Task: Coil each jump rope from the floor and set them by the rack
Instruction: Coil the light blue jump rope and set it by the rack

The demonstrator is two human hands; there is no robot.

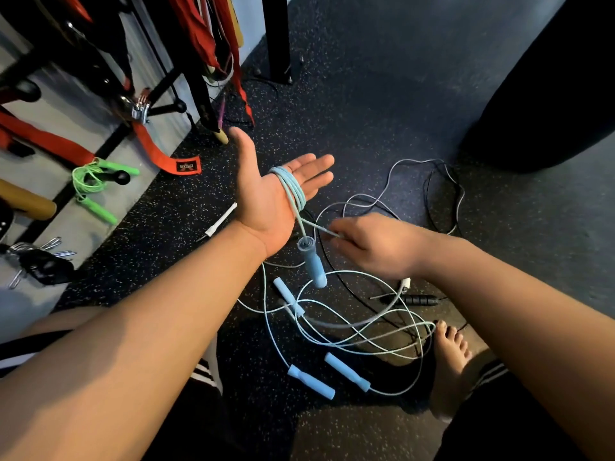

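The left hand (266, 197) is flat and spread, palm up, with a blue jump rope (293, 188) looped round it. The right hand (369, 244) pinches that rope just beside it. A blue handle (312, 264) dangles between the hands, over other ropes (352, 331) on the floor (366, 94).

Light-blue jump rope (293, 189): several turns wound round open left hand (266, 197); one handle (312, 262) dangling below wrist; running length pinched in right hand (369, 244). Loose blue ropes (311, 382), black rope (417, 299), grey rope (405, 284): tangled on floor (382, 94). Green rope (88, 183): bundled beside rack (159, 91).
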